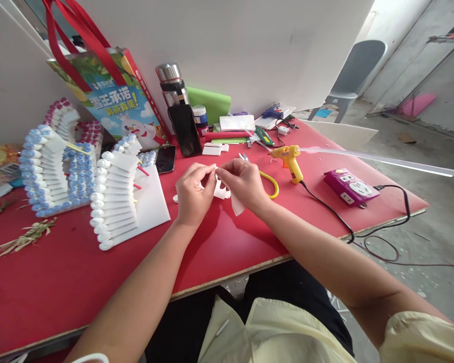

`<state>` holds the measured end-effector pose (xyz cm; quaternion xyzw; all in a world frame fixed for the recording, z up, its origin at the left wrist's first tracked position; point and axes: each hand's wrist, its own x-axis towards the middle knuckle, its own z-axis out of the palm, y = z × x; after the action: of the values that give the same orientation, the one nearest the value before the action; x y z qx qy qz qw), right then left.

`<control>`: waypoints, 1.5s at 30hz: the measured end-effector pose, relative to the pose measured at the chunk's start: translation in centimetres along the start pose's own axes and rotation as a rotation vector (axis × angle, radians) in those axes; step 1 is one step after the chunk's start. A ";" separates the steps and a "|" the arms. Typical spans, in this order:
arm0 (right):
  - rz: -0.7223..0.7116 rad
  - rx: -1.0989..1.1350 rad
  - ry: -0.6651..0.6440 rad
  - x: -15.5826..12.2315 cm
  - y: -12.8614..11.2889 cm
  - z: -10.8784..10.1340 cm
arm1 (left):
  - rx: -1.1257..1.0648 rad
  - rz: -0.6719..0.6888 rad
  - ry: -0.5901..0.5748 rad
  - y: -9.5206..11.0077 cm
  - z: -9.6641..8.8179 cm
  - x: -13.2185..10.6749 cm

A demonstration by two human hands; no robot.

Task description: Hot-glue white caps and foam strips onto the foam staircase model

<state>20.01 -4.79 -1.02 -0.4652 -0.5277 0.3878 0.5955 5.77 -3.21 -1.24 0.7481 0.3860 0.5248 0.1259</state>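
Note:
My left hand (195, 190) and my right hand (243, 182) meet over the red table, fingertips pinched together on a small white paper piece (215, 170). A white paper strip (237, 205) hangs below my right hand's fingers. More white paper pieces (222, 191) show between and behind my hands, partly hidden. Just beyond my right hand lie scissors (274, 185) with yellow handles, largely covered by it. Left of my hands, a curved fan of white strips with rolled ends (113, 199) rests on a white board (155, 201).
A yellow glue gun (290, 162) with a long clear glue stick (378, 157) lies right, its cord running to a purple power socket (351, 186). Behind stand a phone (185, 132), a thermos (169, 83) and a bag (117, 101). Blue-and-white paper work (45, 171) sits left.

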 end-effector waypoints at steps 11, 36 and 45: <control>-0.122 -0.100 -0.136 0.6 0.0 -1.7 | -0.292 -0.115 -0.097 -0.8 -0.4 0.3; 0.173 0.001 -0.235 1.1 -1.5 -2.6 | -0.281 -0.224 -0.147 -1.3 -0.9 0.9; 0.594 0.558 -0.504 1.6 -1.1 -3.3 | -0.389 -0.297 -0.205 -1.2 -0.8 0.9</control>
<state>23.48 -4.00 0.43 -0.3098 -0.3755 0.7688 0.4146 4.64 -1.98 -0.98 0.6942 0.3686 0.4865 0.3816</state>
